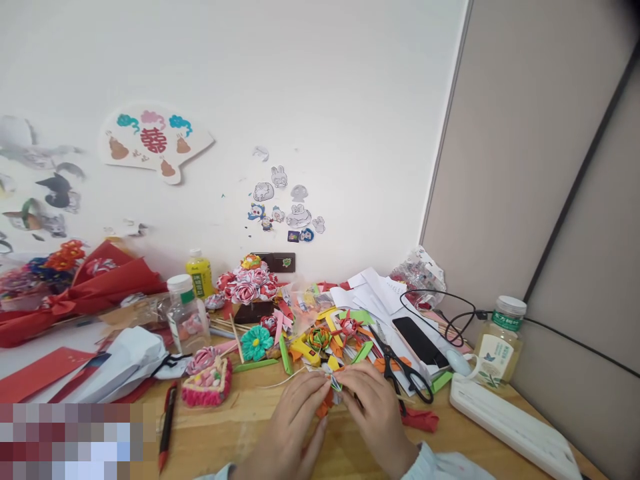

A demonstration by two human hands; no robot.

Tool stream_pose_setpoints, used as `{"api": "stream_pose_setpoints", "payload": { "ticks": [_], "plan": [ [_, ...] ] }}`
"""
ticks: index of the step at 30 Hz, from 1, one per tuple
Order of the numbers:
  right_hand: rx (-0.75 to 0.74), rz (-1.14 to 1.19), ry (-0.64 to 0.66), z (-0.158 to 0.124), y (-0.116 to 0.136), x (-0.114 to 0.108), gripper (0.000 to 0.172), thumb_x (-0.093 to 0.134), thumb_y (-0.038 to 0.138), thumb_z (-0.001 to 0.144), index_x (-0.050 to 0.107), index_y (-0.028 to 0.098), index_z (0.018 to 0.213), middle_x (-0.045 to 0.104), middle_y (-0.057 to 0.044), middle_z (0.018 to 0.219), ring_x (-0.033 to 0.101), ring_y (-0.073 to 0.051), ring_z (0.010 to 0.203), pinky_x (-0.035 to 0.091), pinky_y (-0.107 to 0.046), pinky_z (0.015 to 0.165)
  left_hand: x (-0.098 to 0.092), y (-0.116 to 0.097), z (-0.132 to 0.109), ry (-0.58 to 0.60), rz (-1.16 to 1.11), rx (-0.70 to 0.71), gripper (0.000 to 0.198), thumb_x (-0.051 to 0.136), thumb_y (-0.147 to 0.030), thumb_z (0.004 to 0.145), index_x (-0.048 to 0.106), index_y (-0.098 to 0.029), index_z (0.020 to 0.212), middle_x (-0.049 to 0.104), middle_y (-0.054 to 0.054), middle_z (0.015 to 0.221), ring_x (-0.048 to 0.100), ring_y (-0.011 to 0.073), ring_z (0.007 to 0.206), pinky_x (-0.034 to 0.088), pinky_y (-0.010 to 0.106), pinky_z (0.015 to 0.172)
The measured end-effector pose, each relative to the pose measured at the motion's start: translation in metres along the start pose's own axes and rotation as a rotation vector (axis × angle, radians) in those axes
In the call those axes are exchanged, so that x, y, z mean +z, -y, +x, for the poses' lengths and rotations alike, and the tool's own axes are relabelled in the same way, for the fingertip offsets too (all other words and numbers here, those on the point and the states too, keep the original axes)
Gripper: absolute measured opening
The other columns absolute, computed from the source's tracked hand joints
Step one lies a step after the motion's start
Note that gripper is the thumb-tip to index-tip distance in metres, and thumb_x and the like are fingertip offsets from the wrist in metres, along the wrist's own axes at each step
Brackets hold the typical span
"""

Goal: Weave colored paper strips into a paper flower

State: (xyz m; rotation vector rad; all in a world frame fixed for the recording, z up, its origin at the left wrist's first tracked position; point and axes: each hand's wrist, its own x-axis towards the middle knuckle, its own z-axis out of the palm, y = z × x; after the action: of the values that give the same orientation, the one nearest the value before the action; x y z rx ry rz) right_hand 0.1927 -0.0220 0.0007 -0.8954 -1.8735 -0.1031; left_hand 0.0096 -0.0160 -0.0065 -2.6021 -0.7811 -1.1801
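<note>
Both hands meet low in the middle of the head view, fingertips pinched together. Between them is a small folded paper piece (336,382) with white, blue and green strips, mostly covered by fingers. My left hand (295,410) grips it from the left, and orange paper (326,404) shows below those fingertips. From the other side my right hand (374,408) pinches the same piece. Just beyond the fingers lie a yellow glue gun (303,351) and a green-and-orange paper flower (320,337). Black-handled scissors (407,370) rest right of my right hand.
Paper scraps and paper flowers crowd the table's back. A phone (419,341), a white power strip (515,423) and a lidded jar (500,343) stand or lie at right. At left are a pen (168,427), a small pink-edged box (207,383) and a clear bottle (186,313).
</note>
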Motion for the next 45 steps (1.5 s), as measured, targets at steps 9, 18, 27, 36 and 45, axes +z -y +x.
{"api": "stream_pose_setpoints", "payload": {
  "ticks": [9, 18, 27, 36, 45],
  "plan": [
    [-0.013, 0.011, 0.021, -0.003, 0.001, 0.007, 0.016, 0.049, 0.014, 0.087, 0.058, 0.022, 0.097, 0.066, -0.003, 0.087, 0.058, -0.018, 0.082, 0.047, -0.031, 0.072, -0.003, 0.001, 0.004, 0.001, -0.142, -0.104, 0.034, 0.049, -0.012, 0.081, 0.046, -0.021, 0.113, 0.062, 0.011, 0.110, 0.056, 0.0210, 0.106, 0.048, 0.036, 0.092],
    [0.121, 0.155, 0.100, -0.006, 0.004, 0.012, 0.004, 0.061, 0.018, 0.079, 0.062, 0.020, 0.082, 0.064, -0.003, 0.075, 0.056, -0.019, 0.074, 0.044, -0.030, 0.066, -0.005, 0.000, 0.012, 0.066, -0.375, -0.268, 0.011, 0.044, -0.021, 0.085, 0.055, -0.021, 0.088, 0.063, 0.006, 0.086, 0.058, 0.0177, 0.083, 0.049, 0.030, 0.078],
    [0.692, 0.598, 0.294, -0.007, -0.007, 0.025, 0.004, 0.064, 0.018, 0.067, 0.062, 0.015, 0.068, 0.062, -0.001, 0.065, 0.057, -0.016, 0.062, 0.045, -0.024, 0.058, 0.012, 0.009, 0.017, 0.278, -0.716, -0.660, 0.033, 0.046, -0.045, 0.079, 0.048, -0.018, 0.061, 0.047, -0.003, 0.060, 0.045, 0.0131, 0.058, 0.038, 0.022, 0.056],
    [0.749, 0.542, 0.399, -0.012, -0.017, 0.027, 0.006, 0.064, 0.017, 0.062, 0.058, 0.015, 0.062, 0.056, 0.002, 0.060, 0.051, -0.013, 0.058, 0.039, -0.021, 0.052, 0.016, 0.018, 0.015, 0.380, -0.778, -0.673, 0.033, 0.050, -0.047, 0.074, 0.047, -0.018, 0.058, 0.040, -0.005, 0.058, 0.039, 0.0119, 0.057, 0.031, 0.022, 0.054],
    [0.755, 0.596, 0.359, -0.011, -0.016, 0.030, 0.008, 0.062, 0.012, 0.062, 0.056, 0.015, 0.065, 0.055, 0.004, 0.059, 0.049, -0.010, 0.054, 0.036, -0.019, 0.051, 0.025, 0.026, 0.009, 0.404, -0.812, -0.705, 0.019, 0.053, -0.034, 0.072, 0.053, -0.016, 0.067, 0.052, -0.002, 0.062, 0.046, 0.0132, 0.060, 0.037, 0.023, 0.057]
  ]
}}
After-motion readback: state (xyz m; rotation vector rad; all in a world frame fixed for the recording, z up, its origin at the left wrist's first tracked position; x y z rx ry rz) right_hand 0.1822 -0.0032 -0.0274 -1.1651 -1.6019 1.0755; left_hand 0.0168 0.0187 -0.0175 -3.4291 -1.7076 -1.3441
